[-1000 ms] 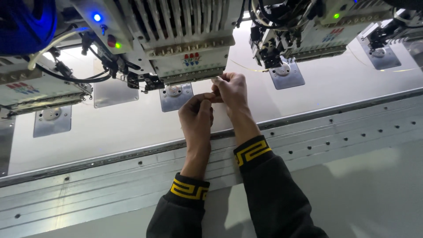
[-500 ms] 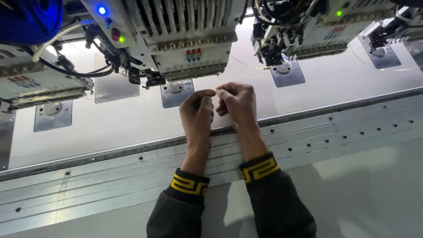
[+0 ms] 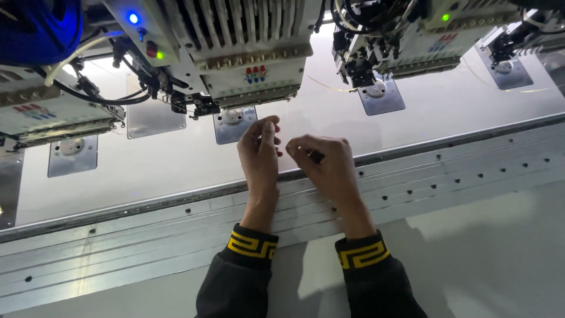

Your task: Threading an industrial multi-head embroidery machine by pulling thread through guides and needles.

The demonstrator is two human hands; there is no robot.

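While whatever the fingers pinch stays too fine to make out, the left hand (image 3: 259, 154) is curled, fingertips together, just below the needle plate (image 3: 234, 124). Beside it, the right hand (image 3: 325, 163) is loosely fisted, lower than before. Bare table (image 3: 176, 159) lies left; a rail (image 3: 447, 176) runs beneath both wrists.

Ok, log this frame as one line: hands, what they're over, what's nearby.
left hand: fingertips pinched, contents too small to tell | right hand: pinched, close beside | over: white machine bed | nearby: embroidery head, needle plate
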